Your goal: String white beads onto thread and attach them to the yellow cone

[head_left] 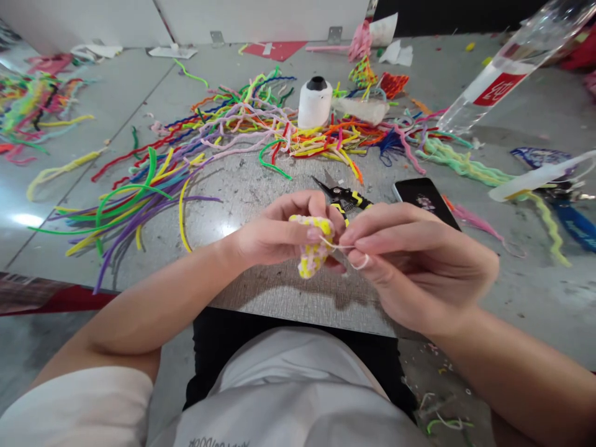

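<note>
My left hand (279, 233) is closed around a small yellow and pink woven pipe-cleaner piece (314, 251), held above the near edge of the grey table (261, 186). My right hand (414, 261) touches it from the right, fingers pinched on a thin white thread (347, 251) that loops from the piece round a fingertip. Black and yellow cutters (342, 195) lie on the table just behind my hands. A white spool of thread (315, 102) stands upright farther back.
A big heap of coloured pipe cleaners (223, 133) spreads across the table's middle and left. A dark phone (421, 192) lies right of the cutters. A clear plastic bottle (507, 65) leans at the far right. Woven pieces (377, 77) sit at the back.
</note>
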`<state>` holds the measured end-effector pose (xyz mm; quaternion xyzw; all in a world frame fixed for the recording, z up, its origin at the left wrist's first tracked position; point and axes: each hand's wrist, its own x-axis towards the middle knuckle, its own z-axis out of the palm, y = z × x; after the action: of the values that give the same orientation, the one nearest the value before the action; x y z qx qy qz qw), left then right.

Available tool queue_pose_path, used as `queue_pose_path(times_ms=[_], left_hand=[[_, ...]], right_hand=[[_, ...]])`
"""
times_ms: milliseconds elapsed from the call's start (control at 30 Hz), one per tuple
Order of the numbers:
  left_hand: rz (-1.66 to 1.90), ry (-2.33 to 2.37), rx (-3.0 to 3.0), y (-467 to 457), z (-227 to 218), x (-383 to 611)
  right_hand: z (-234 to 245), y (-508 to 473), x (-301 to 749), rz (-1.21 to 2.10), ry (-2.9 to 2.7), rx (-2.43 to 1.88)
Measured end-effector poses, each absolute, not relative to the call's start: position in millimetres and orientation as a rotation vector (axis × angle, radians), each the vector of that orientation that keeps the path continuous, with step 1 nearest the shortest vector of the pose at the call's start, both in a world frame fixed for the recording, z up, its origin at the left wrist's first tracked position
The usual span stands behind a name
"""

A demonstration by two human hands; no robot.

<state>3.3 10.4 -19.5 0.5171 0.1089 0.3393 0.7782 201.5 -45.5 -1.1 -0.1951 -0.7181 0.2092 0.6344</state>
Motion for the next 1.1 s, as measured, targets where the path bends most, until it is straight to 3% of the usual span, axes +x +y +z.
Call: queue_pose_path(times_ms=[200, 467, 733, 1100], left_hand=[[1.046, 0.515, 1.023, 1.0, -20.7, 14.9], [1.280, 0.745, 1.086, -17.6, -20.1, 25.4], [1.046, 0.607, 0.944, -14.8, -14.8, 15.8], [0.751, 0.380, 0.752, -11.6, -7.9, 12.7]], right_hand=[[-10.3, -41.3, 198.1, 0.014, -1.631, -0.679], [-17.3, -40.7, 190.8, 0.193, -1.516, -0.833], [-13.1, -34.2, 188.3, 0.489, -1.371, -0.694], [-9.5, -36.4, 192.7, 0.336, -1.467, -0.586]])
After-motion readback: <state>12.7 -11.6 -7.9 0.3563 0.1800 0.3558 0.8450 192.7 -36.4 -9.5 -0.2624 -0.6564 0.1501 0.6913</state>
